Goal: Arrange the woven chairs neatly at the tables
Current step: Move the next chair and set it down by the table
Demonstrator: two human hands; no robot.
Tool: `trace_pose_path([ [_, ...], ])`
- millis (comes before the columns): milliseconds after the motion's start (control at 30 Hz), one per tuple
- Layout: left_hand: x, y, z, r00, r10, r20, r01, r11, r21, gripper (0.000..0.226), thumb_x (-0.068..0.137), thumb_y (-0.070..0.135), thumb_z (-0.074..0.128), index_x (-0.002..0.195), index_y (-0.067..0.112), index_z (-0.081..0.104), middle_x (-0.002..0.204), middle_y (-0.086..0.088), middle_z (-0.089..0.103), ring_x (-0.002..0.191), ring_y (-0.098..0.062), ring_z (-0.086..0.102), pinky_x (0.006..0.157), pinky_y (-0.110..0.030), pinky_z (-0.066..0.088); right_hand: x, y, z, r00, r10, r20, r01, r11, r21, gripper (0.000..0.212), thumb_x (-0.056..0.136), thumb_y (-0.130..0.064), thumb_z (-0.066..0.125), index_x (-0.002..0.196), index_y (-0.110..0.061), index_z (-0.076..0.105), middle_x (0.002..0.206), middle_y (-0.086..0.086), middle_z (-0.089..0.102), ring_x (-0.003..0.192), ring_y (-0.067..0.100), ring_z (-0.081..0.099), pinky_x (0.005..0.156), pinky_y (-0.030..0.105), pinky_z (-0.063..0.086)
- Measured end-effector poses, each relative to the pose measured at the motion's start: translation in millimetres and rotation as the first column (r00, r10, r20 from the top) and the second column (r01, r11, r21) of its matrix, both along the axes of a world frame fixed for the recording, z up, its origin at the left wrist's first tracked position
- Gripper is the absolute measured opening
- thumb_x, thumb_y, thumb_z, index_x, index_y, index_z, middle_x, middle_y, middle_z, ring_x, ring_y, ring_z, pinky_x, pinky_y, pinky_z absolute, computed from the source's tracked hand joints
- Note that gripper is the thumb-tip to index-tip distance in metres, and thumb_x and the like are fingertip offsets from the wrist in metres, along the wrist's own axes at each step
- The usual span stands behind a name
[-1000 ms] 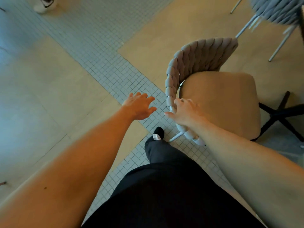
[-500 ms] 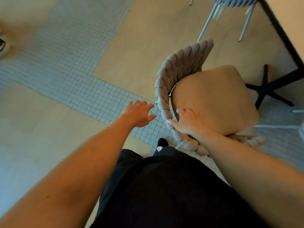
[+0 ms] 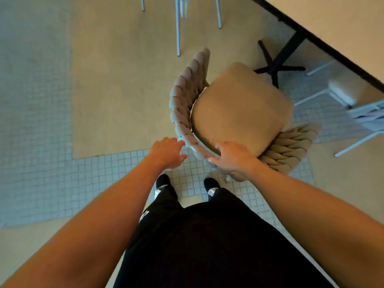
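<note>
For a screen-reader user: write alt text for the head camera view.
Seen from above, a person's right hand grips the woven backrest of a woven chair with a tan seat, while the open left hand reaches beside it. A table on a black base stands beyond, with other pale-legged chairs around it on the tiled floor.

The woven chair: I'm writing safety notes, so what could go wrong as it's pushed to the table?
Only the right hand grips the chair; the left hand looks off it, so it may swivel. Its front could knock the black table base. The feet stand close to its rear leg.
</note>
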State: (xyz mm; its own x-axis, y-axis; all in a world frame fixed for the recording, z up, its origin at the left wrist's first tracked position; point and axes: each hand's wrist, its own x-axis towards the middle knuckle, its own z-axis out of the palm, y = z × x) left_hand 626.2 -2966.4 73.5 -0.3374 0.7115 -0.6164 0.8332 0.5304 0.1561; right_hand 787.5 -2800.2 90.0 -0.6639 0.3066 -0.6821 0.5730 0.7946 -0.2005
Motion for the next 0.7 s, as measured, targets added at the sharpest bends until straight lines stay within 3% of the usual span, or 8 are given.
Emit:
trace_pose_path([
  [200,-35,12,-9,0.955,-0.287,-0.072,0.291,0.954,0.066,0.048,0.099,0.050,0.047,0.139,0.024,0.046,0.133,-0.004,0.057,0.116,-0.028,0.054,0.092,-0.043,0.046,-12,-17,3,0.983,-0.175,-0.047,0.177,0.983,0.042,0.057,0.099,-0.060,0.048,0.139,-0.019,0.047,0.131,0.008,0.059,0.119,0.031,0.052,0.101,0.050,0.039],
  [300,-43,20,-20,0.920,-0.381,-0.092,0.390,0.911,0.130,0.049,0.099,0.048,0.046,0.142,0.023,0.046,0.137,-0.004,0.054,0.124,-0.027,0.049,0.102,-0.044,0.041,-7,-20,-2,0.961,-0.268,-0.073,0.273,0.959,0.071,0.056,0.099,-0.060,0.048,0.139,-0.021,0.046,0.132,0.008,0.059,0.120,0.032,0.052,0.100,0.050,0.037],
  [433,-41,33,-35,0.890,-0.448,-0.085,0.456,0.864,0.212,0.051,0.099,0.050,0.045,0.144,0.024,0.045,0.147,-0.002,0.046,0.139,-0.024,0.035,0.117,-0.047,0.023,5,-23,-22,0.929,-0.368,-0.036,0.370,0.926,0.079,0.065,0.098,-0.064,0.047,0.145,-0.019,0.044,0.141,0.010,0.056,0.127,0.035,0.050,0.106,0.053,0.035],
  [700,-13,62,-80,0.859,-0.505,-0.082,0.512,0.849,0.132,0.064,0.095,0.068,0.034,0.145,0.029,0.042,0.145,0.002,0.046,0.141,-0.023,0.031,0.119,-0.062,0.000,26,-43,-87,0.899,-0.438,0.007,0.436,0.896,0.085,0.064,0.095,-0.073,0.040,0.135,-0.023,0.050,0.134,0.004,0.061,0.127,0.029,0.052,0.108,0.053,0.032],
])
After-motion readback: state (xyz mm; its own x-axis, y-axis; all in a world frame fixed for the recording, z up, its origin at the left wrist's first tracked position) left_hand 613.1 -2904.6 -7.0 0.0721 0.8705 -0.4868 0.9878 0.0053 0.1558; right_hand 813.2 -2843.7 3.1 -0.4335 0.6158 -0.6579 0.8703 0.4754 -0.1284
